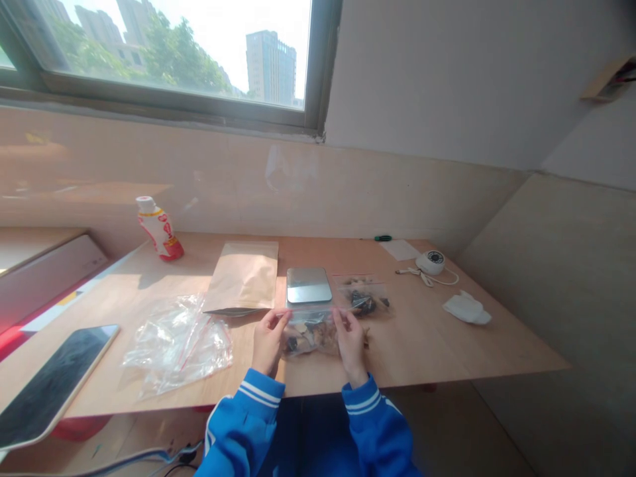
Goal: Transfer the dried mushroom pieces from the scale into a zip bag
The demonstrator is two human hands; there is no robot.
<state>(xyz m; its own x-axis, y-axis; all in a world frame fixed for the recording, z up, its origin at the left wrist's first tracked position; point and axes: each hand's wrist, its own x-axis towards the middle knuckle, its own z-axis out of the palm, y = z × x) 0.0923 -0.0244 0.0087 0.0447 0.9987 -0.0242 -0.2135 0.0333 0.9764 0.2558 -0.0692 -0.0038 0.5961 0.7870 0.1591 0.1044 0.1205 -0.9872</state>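
Note:
A clear zip bag [314, 336] with pale and dark dried pieces in it lies near the table's front edge. My left hand [269, 341] pinches its upper left corner, and my right hand [350, 343] pinches the upper right corner. Just beyond the bag sits a small scale [309, 286] with a bare metal top. To the right of the scale lies a second filled zip bag [364, 298], with dark and brown pieces inside. Some brown bits show beside my right hand, partly hidden by it.
A brown paper pouch [246, 275] and several loose plastic bags [181, 341] lie on the left, near a phone [57, 381] and a bottle [159, 228]. At the right are a white dome camera [430, 262] with its cable, a crumpled white tissue [467, 308] and a green-handled tool [383, 238].

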